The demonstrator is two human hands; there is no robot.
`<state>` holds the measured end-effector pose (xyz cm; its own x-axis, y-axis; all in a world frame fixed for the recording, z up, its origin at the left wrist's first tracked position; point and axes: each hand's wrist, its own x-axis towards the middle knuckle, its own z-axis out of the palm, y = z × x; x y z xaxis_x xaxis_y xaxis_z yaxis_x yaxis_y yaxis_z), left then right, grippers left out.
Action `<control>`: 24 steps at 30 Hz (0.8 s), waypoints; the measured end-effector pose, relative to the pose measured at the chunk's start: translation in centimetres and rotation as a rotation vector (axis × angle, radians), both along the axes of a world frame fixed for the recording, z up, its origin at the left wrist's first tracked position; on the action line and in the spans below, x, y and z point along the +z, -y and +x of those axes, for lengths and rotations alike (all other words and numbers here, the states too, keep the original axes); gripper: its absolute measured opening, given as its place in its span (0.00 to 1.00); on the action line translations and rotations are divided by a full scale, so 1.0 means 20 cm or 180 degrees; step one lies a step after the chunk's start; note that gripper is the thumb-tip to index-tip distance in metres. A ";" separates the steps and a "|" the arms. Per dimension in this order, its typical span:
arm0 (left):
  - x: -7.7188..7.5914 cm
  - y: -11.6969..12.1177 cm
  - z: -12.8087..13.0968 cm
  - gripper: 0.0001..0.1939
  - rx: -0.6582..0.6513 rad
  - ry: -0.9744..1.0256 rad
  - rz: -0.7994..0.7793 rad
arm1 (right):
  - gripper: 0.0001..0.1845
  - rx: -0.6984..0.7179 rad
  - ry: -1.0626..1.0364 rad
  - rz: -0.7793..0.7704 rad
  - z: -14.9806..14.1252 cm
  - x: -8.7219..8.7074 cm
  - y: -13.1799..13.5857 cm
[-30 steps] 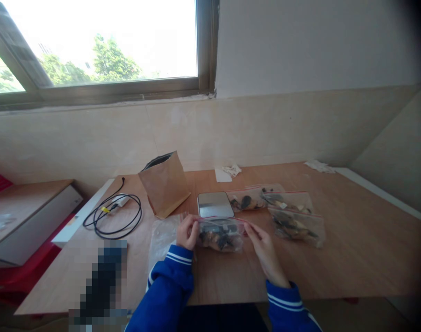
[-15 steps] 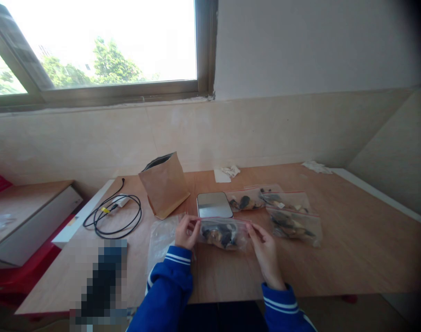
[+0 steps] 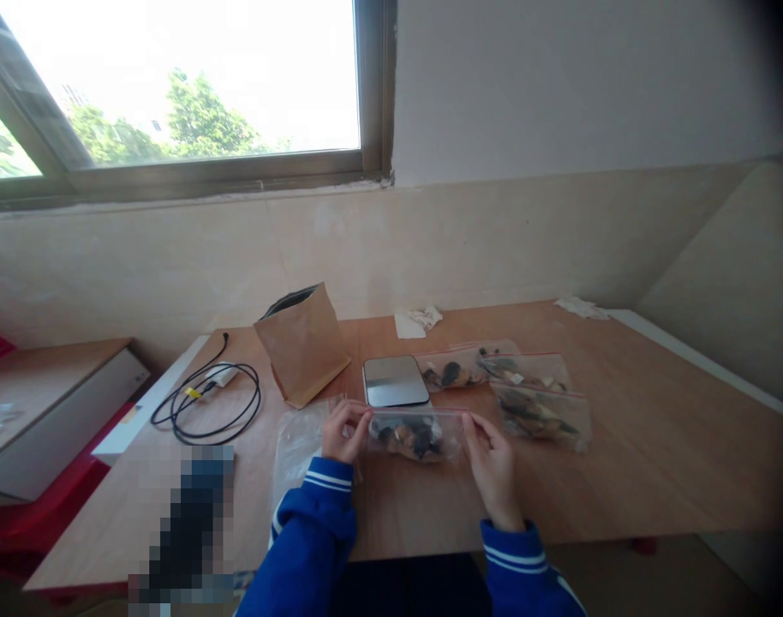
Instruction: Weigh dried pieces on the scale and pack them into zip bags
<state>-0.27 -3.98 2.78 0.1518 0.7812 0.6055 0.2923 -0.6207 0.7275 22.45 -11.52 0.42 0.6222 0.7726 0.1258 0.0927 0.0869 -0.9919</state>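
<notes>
A clear zip bag (image 3: 409,434) with dark and tan pieces inside lies on the wooden table (image 3: 654,463) in front of me. My left hand (image 3: 341,433) pinches its left top corner. My right hand (image 3: 489,463) pinches the right end of its red-lined seal. Both sleeves are blue with white stripes. A silver scale (image 3: 394,380) sits just behind the bag.
Several filled zip bags (image 3: 533,403) lie to the right of the scale. A brown paper bag (image 3: 301,343) stands open at the back left, beside a coiled black cable (image 3: 212,398). Empty clear bags (image 3: 296,441) lie under my left wrist. Crumpled tissue (image 3: 423,319) rests near the wall.
The bag has been lowered slightly toward the table and my right hand has slid along the seal to its right end. The left hand keeps its pinch.
</notes>
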 end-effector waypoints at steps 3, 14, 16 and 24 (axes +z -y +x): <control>-0.01 0.00 0.00 0.10 0.0030 0.0053 -0.0077 | 0.29 0.0027 0.0020 0.0011 0.00 0.01 0.00; -0.03 0.03 0.03 0.13 -0.0116 0.0423 -0.0959 | 0.22 0.0488 -0.0307 0.0194 -0.03 0.04 -0.01; -0.03 0.03 0.04 0.13 -0.0102 0.0469 -0.0961 | 0.22 0.0488 -0.0306 0.0194 -0.03 0.03 -0.01; -0.01 0.04 0.04 0.12 -0.0084 0.0518 -0.0786 | 0.20 0.0402 -0.0429 0.0165 -0.01 0.03 0.01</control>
